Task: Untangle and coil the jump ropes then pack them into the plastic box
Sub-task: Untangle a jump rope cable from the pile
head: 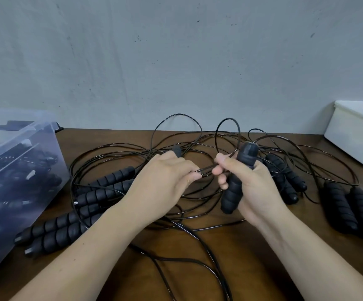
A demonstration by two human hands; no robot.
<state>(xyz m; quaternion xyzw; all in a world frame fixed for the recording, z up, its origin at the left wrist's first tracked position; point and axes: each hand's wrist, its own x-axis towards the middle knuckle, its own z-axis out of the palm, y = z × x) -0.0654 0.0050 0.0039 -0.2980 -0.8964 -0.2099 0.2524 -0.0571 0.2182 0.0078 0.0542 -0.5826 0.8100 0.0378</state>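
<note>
Your right hand (250, 187) grips a rope handle (238, 181) upright; your left hand (165, 181) pinches its cord (206, 169). Tangled ropes (176, 148) cover the table (252, 257); the box (13, 170) sits left.

One camera sits on the person's head. It looks forward and down at the table (250, 261) from close by. The left hand (165, 181) and right hand (248, 185) are in the middle, near the lens. The wall (176, 61) fills the top half. A clear box (13, 159) shows at the left edge and a white tub (349, 137) at the right.
</note>
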